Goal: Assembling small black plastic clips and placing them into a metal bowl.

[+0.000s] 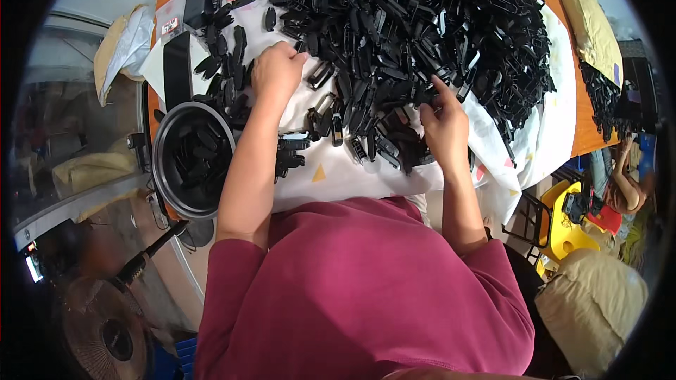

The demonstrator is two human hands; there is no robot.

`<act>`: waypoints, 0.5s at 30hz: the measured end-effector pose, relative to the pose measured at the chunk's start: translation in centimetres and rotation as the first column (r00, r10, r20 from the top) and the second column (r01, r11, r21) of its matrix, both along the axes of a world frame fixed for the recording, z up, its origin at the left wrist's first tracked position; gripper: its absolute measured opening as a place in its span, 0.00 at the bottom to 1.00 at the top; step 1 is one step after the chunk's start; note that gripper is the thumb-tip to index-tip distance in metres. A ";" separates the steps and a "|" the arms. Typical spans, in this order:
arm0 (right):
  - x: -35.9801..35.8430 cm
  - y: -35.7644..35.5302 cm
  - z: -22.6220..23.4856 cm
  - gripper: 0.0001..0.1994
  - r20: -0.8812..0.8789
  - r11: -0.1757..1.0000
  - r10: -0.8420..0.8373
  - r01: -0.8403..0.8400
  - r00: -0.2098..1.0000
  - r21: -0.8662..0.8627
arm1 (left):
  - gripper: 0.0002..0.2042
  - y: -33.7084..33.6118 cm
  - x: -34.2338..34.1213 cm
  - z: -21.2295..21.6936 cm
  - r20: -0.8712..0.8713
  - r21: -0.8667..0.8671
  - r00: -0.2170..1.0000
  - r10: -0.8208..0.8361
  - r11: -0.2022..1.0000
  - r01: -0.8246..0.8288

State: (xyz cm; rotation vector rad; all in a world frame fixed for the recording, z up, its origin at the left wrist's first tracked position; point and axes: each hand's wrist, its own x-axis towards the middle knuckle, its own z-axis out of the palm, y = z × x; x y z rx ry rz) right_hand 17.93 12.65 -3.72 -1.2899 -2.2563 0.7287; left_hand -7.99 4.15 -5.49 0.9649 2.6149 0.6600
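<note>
A large heap of small, elongated black plastic pieces [394, 35] covers the far middle and right of the table. My left hand [276, 70] is closed left of the heap, with thumb and fingers pressed together. A dark bit of a black plastic piece [301, 47] shows at its fingertips; most of it is hidden. At the heap's near edge is my right hand [447, 130], its index finger stretched out and the thumb apart, with nothing visible between them. Loose pieces [324, 116] lie between the hands on the white patterned cloth [310, 179].
A round metal bowl [160, 162] holding black pieces stands left of my left forearm. Beyond it are a dark flat slab [177, 70] and a dark box [199, 0]. A fan [105, 331] is at lower left, yellow chairs [563, 225] and a person [625, 186] at right.
</note>
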 end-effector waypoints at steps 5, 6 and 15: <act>-1.0 0.0 3.0 0.14 -0.570 0.478 -0.370 -0.376 0.733 -0.794 | 0.15 -3.0 4.7 3.7 0.556 0.525 0.806 -0.203 0.838 -0.151; -1.0 0.1 2.8 0.15 -0.648 0.439 -0.402 -0.485 0.647 -0.756 | 0.19 -3.4 6.1 4.4 0.700 0.584 0.629 -0.338 0.778 -0.232; -3.5 -3.4 4.9 0.12 -0.744 0.762 0.067 -0.516 0.665 -0.392 | 0.15 -5.0 9.1 5.4 0.527 0.776 0.666 -0.528 0.618 -0.125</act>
